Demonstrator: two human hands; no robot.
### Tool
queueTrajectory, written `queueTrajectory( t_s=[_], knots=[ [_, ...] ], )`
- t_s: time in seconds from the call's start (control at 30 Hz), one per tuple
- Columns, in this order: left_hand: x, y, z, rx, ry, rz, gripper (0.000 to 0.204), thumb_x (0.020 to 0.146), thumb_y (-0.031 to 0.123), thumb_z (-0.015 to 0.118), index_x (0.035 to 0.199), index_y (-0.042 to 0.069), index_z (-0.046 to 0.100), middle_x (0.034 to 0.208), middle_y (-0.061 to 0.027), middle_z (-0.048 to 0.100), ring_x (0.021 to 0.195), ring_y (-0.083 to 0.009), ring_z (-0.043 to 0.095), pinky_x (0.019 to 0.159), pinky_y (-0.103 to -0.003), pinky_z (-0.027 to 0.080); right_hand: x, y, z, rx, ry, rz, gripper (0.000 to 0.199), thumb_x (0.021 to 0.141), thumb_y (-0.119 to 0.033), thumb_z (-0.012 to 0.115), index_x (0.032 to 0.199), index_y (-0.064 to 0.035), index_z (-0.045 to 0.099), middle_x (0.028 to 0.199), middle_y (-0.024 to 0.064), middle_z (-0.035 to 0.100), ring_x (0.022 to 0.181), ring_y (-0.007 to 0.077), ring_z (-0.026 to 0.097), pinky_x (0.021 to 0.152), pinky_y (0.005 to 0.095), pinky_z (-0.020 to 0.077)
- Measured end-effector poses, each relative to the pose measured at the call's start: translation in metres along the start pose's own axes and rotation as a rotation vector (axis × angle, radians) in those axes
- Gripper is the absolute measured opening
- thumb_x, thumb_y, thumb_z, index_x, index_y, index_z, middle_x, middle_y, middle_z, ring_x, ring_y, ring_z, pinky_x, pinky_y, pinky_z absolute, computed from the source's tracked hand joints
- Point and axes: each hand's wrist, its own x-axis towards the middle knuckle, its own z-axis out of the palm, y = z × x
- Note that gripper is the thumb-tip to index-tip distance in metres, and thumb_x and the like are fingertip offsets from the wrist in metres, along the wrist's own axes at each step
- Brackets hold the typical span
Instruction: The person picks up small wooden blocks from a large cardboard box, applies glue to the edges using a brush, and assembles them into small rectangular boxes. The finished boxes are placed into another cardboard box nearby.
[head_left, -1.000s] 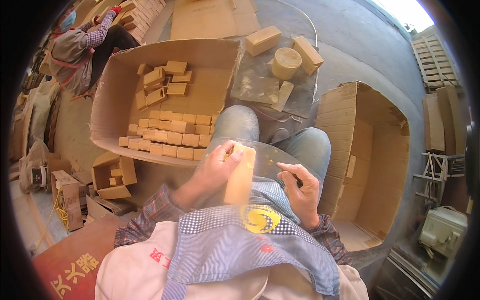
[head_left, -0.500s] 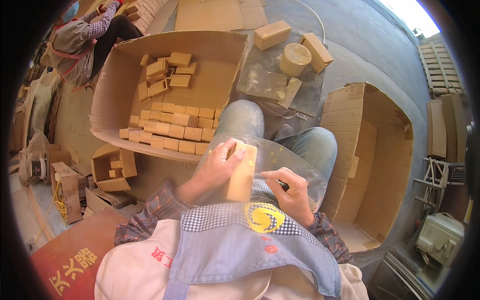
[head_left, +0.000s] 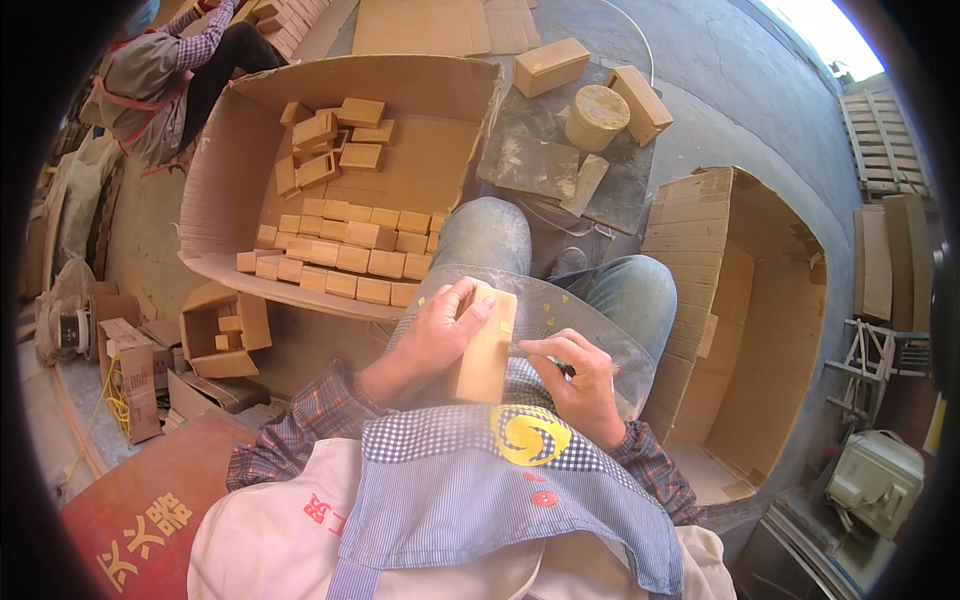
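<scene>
My left hand (head_left: 438, 335) is closed round the upper left side of a pale wooden block (head_left: 485, 360), its thumb lying on the top face. The block stands lengthwise over my lap and apron (head_left: 500, 500). A small yellow patch shows near its far right edge. My right hand (head_left: 580, 380) is closed on a slim tool (head_left: 566, 370) with a dark handle, mostly hidden by the fingers. The tool's thin tip reaches close to the block's right edge; whether it touches I cannot tell. Small yellow scraps lie on the clear sheet (head_left: 615, 345) over my knees.
A large cardboard box (head_left: 215, 225) on the left holds several rows of wooden blocks. Another cardboard box (head_left: 685, 250) stands at the right. Ahead, a dark board (head_left: 520, 165) carries a round tan container (head_left: 597, 118) and two blocks. A co-worker (head_left: 150, 90) sits far left.
My right hand and the tool's tip have shifted slightly up and left, closer to the block's edge. My left hand keeps its grip. The view has moved a little.
</scene>
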Motion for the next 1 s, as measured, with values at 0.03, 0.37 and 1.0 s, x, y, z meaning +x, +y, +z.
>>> queueTrajectory(
  t_s=[0.03, 0.37, 1.0],
  knots=[
    [0.000, 0.000, 0.000, 0.006, -0.001, 0.000, 0.040, 0.107, 0.041, 0.058, 0.123, 0.005, 0.063, 0.117, -0.0194, 0.063, 0.111, -0.0282, 0.064, 0.099, -0.041, 0.050, 0.000, 0.000, 0.001, -0.006, 0.003, -0.002, 0.020, 0.089, 0.003, 0.075, 0.107, -0.0039, 0.080, 0.089, 0.0096, 0.072, 0.077, 0.0199, 0.069, 0.068, 0.0305, 0.0529],
    [0.000, -0.006, 0.000, 0.000, -0.010, 0.016, 0.037, 0.107, 0.040, 0.058, 0.121, 0.006, 0.064, 0.115, -0.0182, 0.062, 0.110, -0.0289, 0.064, 0.100, -0.041, 0.049, -0.010, 0.012, 0.003, -0.114, -0.035, -0.125, 0.020, 0.086, 0.002, 0.079, 0.105, -0.0045, 0.080, 0.088, 0.0096, 0.071, 0.076, 0.0212, 0.069, 0.066, 0.0297, 0.0538],
    [-0.001, -0.008, 0.004, 0.120, 0.042, 0.065, 0.034, 0.110, 0.033, 0.055, 0.121, 0.002, 0.062, 0.111, -0.0107, 0.067, 0.104, -0.0165, 0.062, 0.094, -0.033, 0.050, -0.012, 0.020, 0.000, -0.170, -0.075, -0.233, 0.018, 0.086, 0.000, 0.081, 0.103, -0.0053, 0.080, 0.086, 0.0086, 0.070, 0.071, 0.0186, 0.069, 0.061, 0.0291, 0.0545]
  ],
)
